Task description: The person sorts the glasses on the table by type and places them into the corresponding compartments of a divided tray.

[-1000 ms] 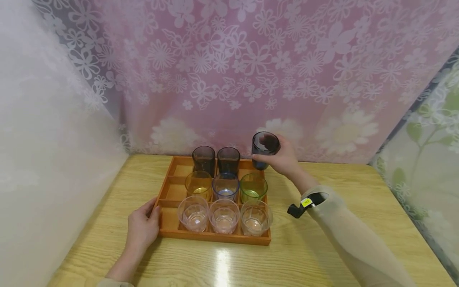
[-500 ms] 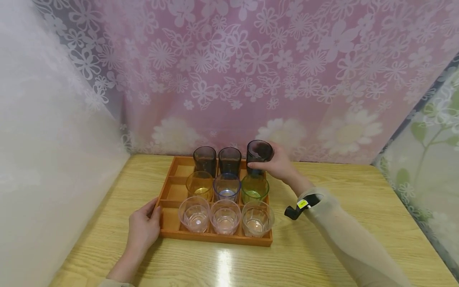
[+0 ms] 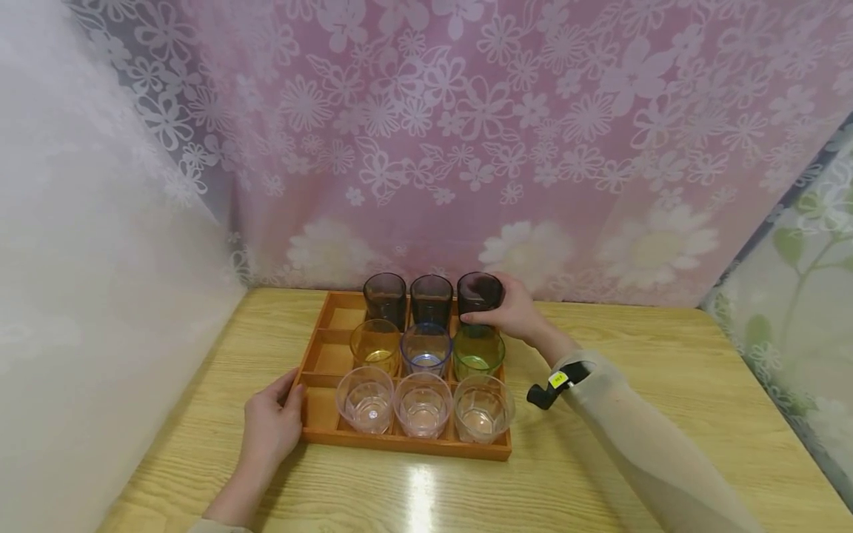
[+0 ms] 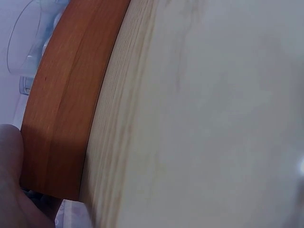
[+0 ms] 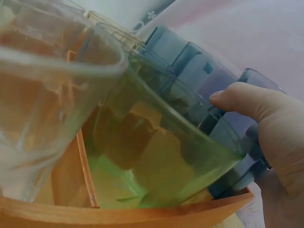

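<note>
My right hand [image 3: 517,309] grips a dark smoky glass [image 3: 478,292] at the back right corner of a wooden tray [image 3: 406,443] with compartments. The glass stands upright, level with two matching dark glasses [image 3: 385,295] to its left; its base is hidden behind a green glass [image 3: 478,354]. In the right wrist view, the thumb [image 5: 237,97] lies against its near side. My left hand [image 3: 272,423] holds the tray's left wall near the front corner, between thumb and fingers. The tray wall [image 4: 71,109] fills the left of the left wrist view.
The middle row also holds a yellow glass [image 3: 375,348] and a blue-rimmed glass [image 3: 426,352]. Three clear glasses [image 3: 423,406] stand in the front row. Compartments in the left column [image 3: 333,355] hold nothing. A flowered curtain [image 3: 413,185] hangs right behind the table [image 3: 613,355].
My right hand has lowered the dark glass, moving slightly left, from above the tray's back right corner to the height of the other dark glasses. My left hand still holds the tray.
</note>
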The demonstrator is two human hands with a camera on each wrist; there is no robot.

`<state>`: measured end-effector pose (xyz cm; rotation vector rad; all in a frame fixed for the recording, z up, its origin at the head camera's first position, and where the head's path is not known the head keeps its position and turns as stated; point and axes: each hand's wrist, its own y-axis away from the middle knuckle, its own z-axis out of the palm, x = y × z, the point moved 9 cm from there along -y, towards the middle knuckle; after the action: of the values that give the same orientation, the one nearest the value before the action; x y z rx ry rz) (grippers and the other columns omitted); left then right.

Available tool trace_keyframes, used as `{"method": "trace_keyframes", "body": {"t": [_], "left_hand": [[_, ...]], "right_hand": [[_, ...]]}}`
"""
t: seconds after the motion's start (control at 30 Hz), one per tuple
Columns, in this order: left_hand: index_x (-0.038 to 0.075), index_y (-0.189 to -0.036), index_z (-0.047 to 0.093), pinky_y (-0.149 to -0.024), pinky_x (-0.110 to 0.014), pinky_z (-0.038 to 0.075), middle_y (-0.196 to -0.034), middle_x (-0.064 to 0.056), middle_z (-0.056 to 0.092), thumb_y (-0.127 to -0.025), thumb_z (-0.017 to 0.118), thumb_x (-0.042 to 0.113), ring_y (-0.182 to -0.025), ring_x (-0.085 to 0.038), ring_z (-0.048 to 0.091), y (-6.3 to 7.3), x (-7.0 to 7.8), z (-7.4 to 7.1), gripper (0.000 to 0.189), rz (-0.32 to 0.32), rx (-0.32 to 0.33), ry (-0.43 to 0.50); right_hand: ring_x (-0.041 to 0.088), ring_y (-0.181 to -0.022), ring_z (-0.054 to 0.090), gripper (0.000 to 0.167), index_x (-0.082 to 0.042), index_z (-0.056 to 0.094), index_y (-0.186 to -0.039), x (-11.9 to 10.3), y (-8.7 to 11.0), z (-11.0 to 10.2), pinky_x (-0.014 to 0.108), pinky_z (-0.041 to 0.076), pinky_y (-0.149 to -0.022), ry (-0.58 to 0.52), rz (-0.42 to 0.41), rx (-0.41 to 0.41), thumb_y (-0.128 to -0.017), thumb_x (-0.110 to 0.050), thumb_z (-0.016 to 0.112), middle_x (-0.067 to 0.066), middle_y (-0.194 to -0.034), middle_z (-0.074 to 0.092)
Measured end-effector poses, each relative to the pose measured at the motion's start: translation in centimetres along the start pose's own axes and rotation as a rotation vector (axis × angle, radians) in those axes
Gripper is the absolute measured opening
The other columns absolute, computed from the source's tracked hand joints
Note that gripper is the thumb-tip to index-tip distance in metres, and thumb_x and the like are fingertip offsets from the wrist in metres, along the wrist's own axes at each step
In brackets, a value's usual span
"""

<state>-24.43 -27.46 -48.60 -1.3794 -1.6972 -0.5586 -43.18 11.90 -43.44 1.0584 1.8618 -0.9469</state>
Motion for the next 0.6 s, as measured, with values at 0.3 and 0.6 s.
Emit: {"method": "trace_keyframes", "body": {"t": [0.3,0.6], "left_hand": [[-0.007,-0.141,0.063,-0.098,-0.052,0.055,-0.133,-0.026,0.068,-0.107,0.059,0.005,-0.124,-0.036,0.065,-0.1,-0.1,0.2,0.036,0.009,0.002,0.003],[-0.007,-0.141,0.063,-0.097,-0.05,0.055,-0.133,-0.026,0.067,-0.108,0.059,0.006,-0.123,-0.036,0.065,-0.1,-0.6,0.2,0.036,0.005,0.004,0.007]], "right_hand": [[0.025,-0.114,0.068,0.07,-0.011,0.064,-0.139,0.9,0.0,0.3,0.048,0.054,-0.1,-0.01,0.033,-0.031,-0.078,-0.02,0.098,0.007,-0.126,0.071],[0.027,-0.118,0.067,0.069,-0.008,0.062,-0.141,1.8,-0.2,0.9,0.045,0.056,-0.1,-0.09,0.06,-0.051,-0.081,-0.012,0.095,0.011,-0.13,0.069]]}}
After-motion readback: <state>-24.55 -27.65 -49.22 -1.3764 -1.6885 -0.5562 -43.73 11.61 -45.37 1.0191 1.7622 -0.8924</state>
